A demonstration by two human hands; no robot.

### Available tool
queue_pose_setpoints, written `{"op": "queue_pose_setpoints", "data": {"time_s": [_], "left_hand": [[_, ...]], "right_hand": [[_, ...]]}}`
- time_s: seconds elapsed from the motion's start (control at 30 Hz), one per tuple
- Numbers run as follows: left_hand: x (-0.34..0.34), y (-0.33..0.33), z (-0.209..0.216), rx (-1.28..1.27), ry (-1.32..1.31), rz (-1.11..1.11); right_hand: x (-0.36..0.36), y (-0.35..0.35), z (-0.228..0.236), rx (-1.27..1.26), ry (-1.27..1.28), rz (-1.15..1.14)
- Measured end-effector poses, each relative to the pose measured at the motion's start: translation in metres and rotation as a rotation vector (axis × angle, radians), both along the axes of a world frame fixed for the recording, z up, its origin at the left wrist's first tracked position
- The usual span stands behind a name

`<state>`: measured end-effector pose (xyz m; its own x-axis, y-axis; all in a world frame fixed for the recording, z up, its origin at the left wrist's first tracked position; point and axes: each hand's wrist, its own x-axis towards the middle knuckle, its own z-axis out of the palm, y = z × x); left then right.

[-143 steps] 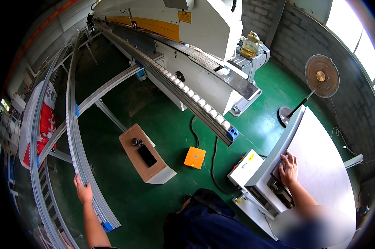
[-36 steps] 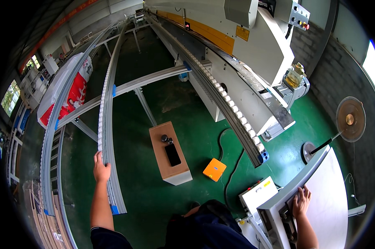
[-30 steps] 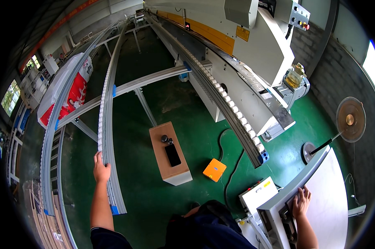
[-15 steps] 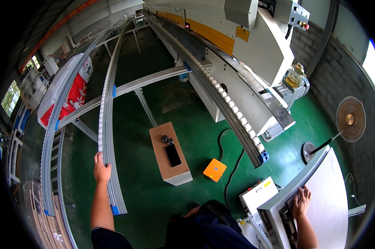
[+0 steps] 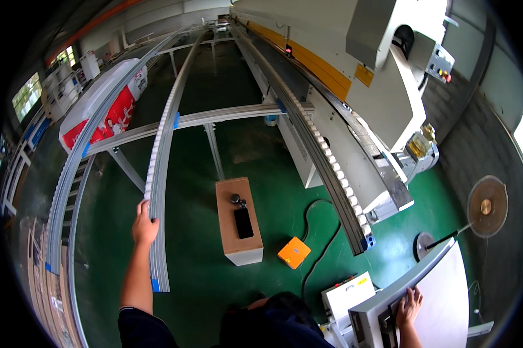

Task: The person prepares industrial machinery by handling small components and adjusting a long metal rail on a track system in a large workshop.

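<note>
While left hand (image 5: pixel 144 223) grips roller rail (image 5: pixel 160 191) at 9 o'clock, right hand (image 5: pixel 409 304) lies flat on white panel (image 5: pixel 447 296), 4 o'clock; pinch risk betw. rollers if rail shifts.

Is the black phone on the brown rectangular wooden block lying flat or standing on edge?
Lying flat. The black phone shows its whole broad face upward on top of the brown rectangular wooden block, beside a small dark object.
</note>
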<state>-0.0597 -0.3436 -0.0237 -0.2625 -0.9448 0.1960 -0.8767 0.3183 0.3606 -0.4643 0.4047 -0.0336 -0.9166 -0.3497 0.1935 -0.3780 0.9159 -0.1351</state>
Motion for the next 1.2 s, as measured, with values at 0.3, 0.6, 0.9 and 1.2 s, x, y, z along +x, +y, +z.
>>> {"op": "queue_pose_setpoints", "data": {"time_s": [0.3, 0.6, 0.9, 1.2], "left_hand": [[0.006, -0.004, -0.009, -0.028, 0.031, -0.037], [0.005, -0.010, -0.018, -0.081, 0.060, -0.074], [0.009, -0.004, -0.017, -0.053, 0.074, -0.054], [0.001, -0.008, -0.012, 0.003, 0.076, -0.028]], "right_hand": [[0.001, 0.000, -0.004, -0.017, 0.040, 0.038], [-0.012, 0.030, -0.020, 0.049, -0.107, -0.003], [0.001, 0.009, 0.000, 0.081, -0.124, -0.045], [-0.017, 0.021, -0.028, -0.081, -0.018, 0.016]]}}
